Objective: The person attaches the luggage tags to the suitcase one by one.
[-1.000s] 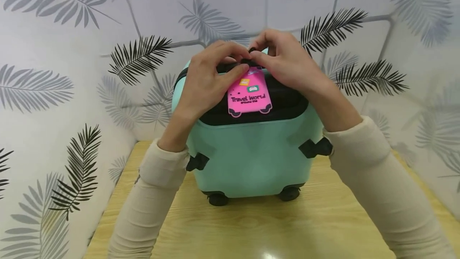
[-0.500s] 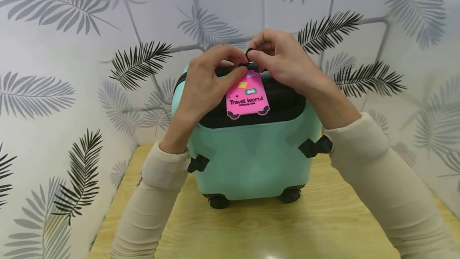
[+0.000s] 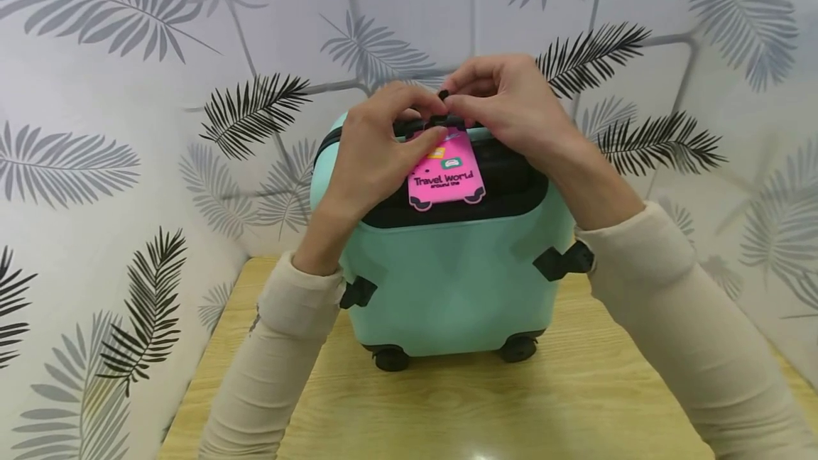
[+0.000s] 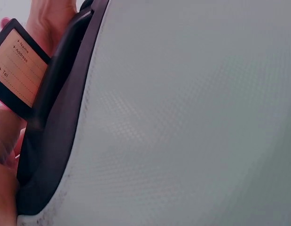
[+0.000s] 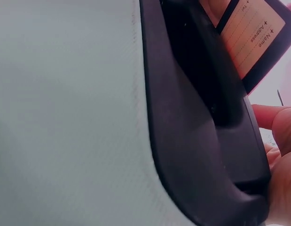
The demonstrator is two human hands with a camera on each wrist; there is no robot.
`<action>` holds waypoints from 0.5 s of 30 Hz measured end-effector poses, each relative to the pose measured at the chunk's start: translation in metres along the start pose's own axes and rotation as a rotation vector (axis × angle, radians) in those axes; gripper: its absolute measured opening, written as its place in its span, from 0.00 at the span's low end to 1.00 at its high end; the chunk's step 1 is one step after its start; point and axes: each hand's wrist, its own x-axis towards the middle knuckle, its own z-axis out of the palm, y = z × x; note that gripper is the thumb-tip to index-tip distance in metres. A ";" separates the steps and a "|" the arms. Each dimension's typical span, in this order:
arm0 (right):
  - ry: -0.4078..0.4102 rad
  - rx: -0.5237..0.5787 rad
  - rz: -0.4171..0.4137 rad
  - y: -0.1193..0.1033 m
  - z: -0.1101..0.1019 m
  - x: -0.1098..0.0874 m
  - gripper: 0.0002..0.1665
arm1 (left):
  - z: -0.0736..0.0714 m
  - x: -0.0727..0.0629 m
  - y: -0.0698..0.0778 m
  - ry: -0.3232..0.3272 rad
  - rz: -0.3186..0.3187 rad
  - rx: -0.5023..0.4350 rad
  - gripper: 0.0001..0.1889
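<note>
A mint-green suitcase point(image 3: 454, 282) with a black top panel stands upright on its black wheels. A pink luggage tag point(image 3: 450, 170) printed "Travel World" hangs over the panel from the suitcase's carry handle point(image 4: 65, 54). My left hand point(image 3: 377, 148) pinches the tag's top end by the handle, the thumb in front. My right hand point(image 3: 517, 105) pinches the tag's black strap point(image 3: 444, 95) just above. Both hands' fingertips nearly meet, hiding much of the strap and any buckle. Both wrist views show the tag's back, an orange card with name and address lines point(image 5: 253, 40).
The suitcase rests on a light wooden table point(image 3: 422, 410). Behind and beside the table is a white wall point(image 3: 211, 41) with a grey and black leaf pattern. Black corner pieces point(image 3: 564, 261) stick out near both cuffs.
A small strap loop was visible between the fingertips half a second ago; now only a short black bit shows there. Both hands shift slightly and keep their pinch. The suitcase stays put.
</note>
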 end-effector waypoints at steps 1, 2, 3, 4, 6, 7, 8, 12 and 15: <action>0.003 -0.010 0.009 -0.001 0.000 0.000 0.10 | 0.000 0.000 0.000 0.002 0.001 -0.003 0.09; 0.004 -0.020 0.019 -0.001 0.001 0.000 0.10 | 0.001 0.000 0.000 0.005 -0.001 -0.005 0.09; 0.006 -0.030 0.028 -0.002 0.001 0.001 0.10 | 0.001 0.000 0.000 0.007 -0.002 -0.006 0.08; 0.007 -0.041 0.036 -0.002 0.002 0.001 0.11 | 0.002 0.000 0.001 0.008 -0.005 -0.008 0.08; 0.009 -0.057 0.044 -0.003 0.003 0.001 0.11 | 0.002 0.000 0.001 0.009 -0.010 -0.010 0.07; 0.012 -0.065 0.045 -0.004 0.003 0.001 0.11 | 0.003 0.000 0.001 0.010 -0.013 -0.012 0.07; 0.018 -0.071 0.046 -0.004 0.004 0.000 0.11 | 0.003 0.000 0.001 0.012 -0.014 -0.011 0.06; 0.058 -0.076 0.010 -0.002 0.006 -0.001 0.08 | 0.002 -0.001 0.001 0.024 -0.005 0.006 0.05; 0.094 -0.065 -0.043 -0.002 0.007 -0.001 0.07 | 0.001 -0.001 0.001 0.038 0.016 0.016 0.03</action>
